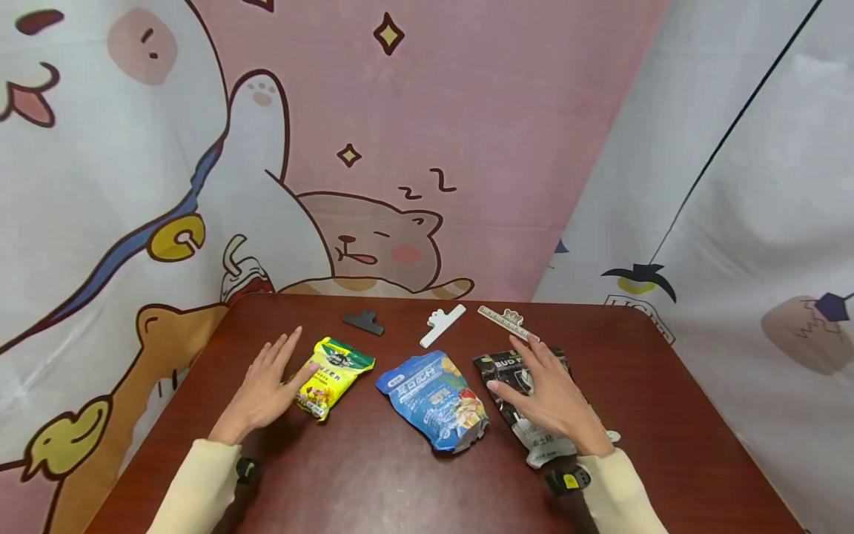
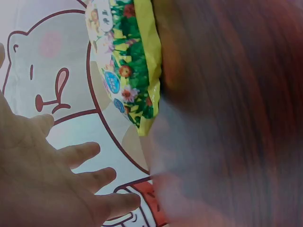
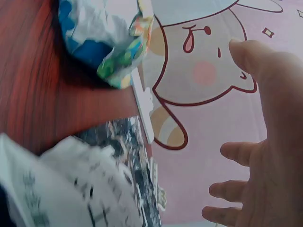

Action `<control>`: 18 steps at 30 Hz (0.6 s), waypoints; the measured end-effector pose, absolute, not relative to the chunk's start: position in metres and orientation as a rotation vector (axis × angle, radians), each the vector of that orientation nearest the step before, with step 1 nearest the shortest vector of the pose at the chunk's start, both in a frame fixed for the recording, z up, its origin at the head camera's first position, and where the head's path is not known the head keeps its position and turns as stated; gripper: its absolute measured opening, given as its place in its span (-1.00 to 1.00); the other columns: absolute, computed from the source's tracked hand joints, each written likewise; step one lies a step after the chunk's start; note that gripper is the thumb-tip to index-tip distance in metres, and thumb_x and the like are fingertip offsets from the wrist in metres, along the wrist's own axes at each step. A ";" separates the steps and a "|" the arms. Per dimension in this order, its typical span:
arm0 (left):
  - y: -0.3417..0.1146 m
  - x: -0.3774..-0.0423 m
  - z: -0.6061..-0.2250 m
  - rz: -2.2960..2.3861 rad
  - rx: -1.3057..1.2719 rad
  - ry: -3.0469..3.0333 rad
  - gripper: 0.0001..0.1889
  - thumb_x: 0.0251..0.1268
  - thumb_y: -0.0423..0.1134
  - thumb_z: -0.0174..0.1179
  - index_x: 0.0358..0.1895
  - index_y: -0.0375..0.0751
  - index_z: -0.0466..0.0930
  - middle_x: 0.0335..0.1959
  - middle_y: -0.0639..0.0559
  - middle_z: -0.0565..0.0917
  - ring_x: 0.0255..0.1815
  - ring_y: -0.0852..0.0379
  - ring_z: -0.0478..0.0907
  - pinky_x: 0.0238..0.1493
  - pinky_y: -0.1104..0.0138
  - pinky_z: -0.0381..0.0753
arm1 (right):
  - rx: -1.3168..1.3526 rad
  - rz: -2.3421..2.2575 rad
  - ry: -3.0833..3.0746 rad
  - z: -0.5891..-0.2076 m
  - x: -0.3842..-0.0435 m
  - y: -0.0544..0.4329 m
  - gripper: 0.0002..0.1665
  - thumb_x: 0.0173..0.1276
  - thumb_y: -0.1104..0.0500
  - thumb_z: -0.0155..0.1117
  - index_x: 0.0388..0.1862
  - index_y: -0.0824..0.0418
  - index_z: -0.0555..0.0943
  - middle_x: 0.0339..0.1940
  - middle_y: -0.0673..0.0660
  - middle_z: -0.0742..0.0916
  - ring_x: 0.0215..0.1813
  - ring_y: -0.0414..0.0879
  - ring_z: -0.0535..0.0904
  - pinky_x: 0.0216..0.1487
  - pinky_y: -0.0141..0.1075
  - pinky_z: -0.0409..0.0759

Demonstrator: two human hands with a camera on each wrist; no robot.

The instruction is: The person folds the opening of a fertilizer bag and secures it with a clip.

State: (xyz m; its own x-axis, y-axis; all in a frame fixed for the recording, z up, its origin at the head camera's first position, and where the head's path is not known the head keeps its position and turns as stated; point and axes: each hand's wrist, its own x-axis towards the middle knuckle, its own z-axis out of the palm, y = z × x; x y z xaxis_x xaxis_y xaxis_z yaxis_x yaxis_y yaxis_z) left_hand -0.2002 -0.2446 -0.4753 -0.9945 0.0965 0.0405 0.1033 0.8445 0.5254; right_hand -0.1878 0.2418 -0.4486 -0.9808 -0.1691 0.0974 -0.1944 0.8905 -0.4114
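My left hand (image 1: 263, 389), fingers spread and straight, hovers beside a yellow and green snack bag (image 1: 332, 377); in the left wrist view the bag (image 2: 125, 66) stays apart from the fingers. My right hand (image 1: 554, 393) is spread over a black and white bag (image 1: 503, 371), partly hiding it. A gap shows between that hand (image 3: 265, 142) and the black bag (image 3: 128, 142) in the right wrist view. Between the hands lies a blue bag (image 1: 437, 400). Neither hand holds anything.
Behind the bags lie a black clip (image 1: 364, 322), a white clip (image 1: 442, 325) and a beige clip (image 1: 508, 320), all on the brown table (image 1: 373, 489). A cartoon-printed cloth (image 1: 467, 148) hangs past the far edge.
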 end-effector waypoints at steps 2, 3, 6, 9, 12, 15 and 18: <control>-0.245 -0.201 -0.475 -0.925 -0.153 -3.008 -0.10 0.47 0.44 -0.10 0.69 0.26 -0.28 0.70 -0.30 -0.08 0.67 -0.47 -0.22 0.44 -0.54 -0.12 | 0.284 0.699 -3.002 -0.448 -0.188 0.238 0.16 0.30 -0.57 0.16 0.70 -0.08 0.07 0.73 0.22 0.07 0.67 0.40 0.00 0.37 0.56 0.20; -0.245 -0.202 -0.474 -0.955 -0.148 -3.007 -0.09 0.47 0.43 -0.10 0.69 0.27 -0.30 0.70 -0.30 -0.09 0.67 -0.48 -0.22 0.42 -0.56 -0.11 | 0.284 0.726 -3.002 -0.447 -0.188 0.235 0.16 0.30 -0.57 0.16 0.70 -0.08 0.07 0.74 0.21 0.07 0.67 0.40 0.01 0.35 0.57 0.21; -0.246 -0.205 -0.473 -1.037 -0.145 -2.993 -0.09 0.48 0.41 -0.09 0.69 0.25 -0.32 0.71 -0.27 -0.11 0.67 -0.48 -0.21 0.42 -0.56 -0.09 | 0.294 0.804 -3.003 -0.446 -0.189 0.227 0.16 0.30 -0.56 0.16 0.70 -0.07 0.06 0.73 0.20 0.08 0.66 0.42 0.04 0.35 0.57 0.22; -0.247 -0.209 -0.472 -1.096 -0.156 -2.971 -0.09 0.50 0.40 -0.09 0.70 0.19 -0.31 0.71 -0.22 -0.10 0.67 -0.45 -0.16 0.46 -0.51 -0.06 | 0.308 0.883 -3.009 -0.446 -0.191 0.218 0.16 0.31 -0.56 0.15 0.71 -0.09 0.05 0.73 0.19 0.08 0.66 0.39 0.06 0.38 0.55 0.20; -0.247 -0.213 -0.470 -1.149 -0.141 -2.961 -0.09 0.50 0.41 -0.12 0.70 0.17 -0.31 0.72 -0.21 -0.10 0.67 -0.43 -0.11 0.48 -0.48 -0.03 | 0.341 0.961 -3.010 -0.446 -0.192 0.211 0.13 0.33 -0.53 0.17 0.71 -0.11 0.04 0.73 0.17 0.09 0.67 0.36 0.07 0.42 0.52 0.19; -0.248 -0.216 -0.468 -1.207 -0.092 -2.961 -0.09 0.48 0.45 -0.14 0.69 0.24 -0.33 0.72 -0.21 -0.10 0.67 -0.43 -0.11 0.48 -0.47 -0.03 | 0.391 1.022 -3.001 -0.444 -0.192 0.203 0.11 0.35 -0.48 0.19 0.70 -0.09 0.05 0.73 0.17 0.11 0.68 0.33 0.06 0.46 0.49 0.16; -0.248 -0.219 -0.466 -1.270 -0.047 -2.957 -0.09 0.47 0.47 -0.16 0.69 0.27 -0.34 0.70 -0.25 -0.05 0.66 -0.44 -0.07 0.48 -0.47 -0.01 | 0.426 1.063 -2.998 -0.442 -0.192 0.195 0.09 0.37 -0.46 0.20 0.70 -0.07 0.06 0.73 0.17 0.13 0.68 0.31 0.08 0.48 0.47 0.15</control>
